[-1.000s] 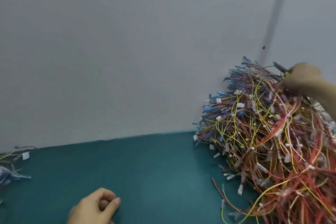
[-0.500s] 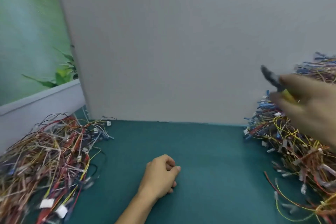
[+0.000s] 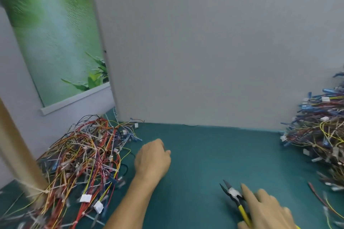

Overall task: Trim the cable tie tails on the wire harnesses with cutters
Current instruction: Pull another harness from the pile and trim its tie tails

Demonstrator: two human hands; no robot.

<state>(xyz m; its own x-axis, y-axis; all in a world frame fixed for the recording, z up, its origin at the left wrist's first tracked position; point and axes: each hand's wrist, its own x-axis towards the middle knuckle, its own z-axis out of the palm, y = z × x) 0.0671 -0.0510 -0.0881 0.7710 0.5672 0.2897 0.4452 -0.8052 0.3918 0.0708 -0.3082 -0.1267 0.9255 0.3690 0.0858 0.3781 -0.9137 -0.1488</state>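
A tangled pile of wire harnesses point(image 3: 83, 160) in red, yellow and white, with white cable ties, lies at the left on the green mat point(image 3: 204, 154). A second pile of harnesses point(image 3: 320, 135), with blue connectors, rises at the right edge. My left hand point(image 3: 152, 160) rests on the mat just right of the left pile, fingers curled under, holding nothing. Low on the right, my right hand point(image 3: 268, 210) grips the yellow-handled cutters point(image 3: 234, 197), index finger stretched along them. Their dark jaws are parted and point up-left over the mat.
A grey partition point(image 3: 204, 52) stands along the back of the mat. At the left are a green plant poster point(image 3: 55, 33) on the wall and a tan post point(image 3: 16, 156) tied with string beside the left pile.
The view swung left, so the left pile came into sight. My right hand brought the cutters down from the right pile to just above the mat. My left hand moved up toward the left pile.
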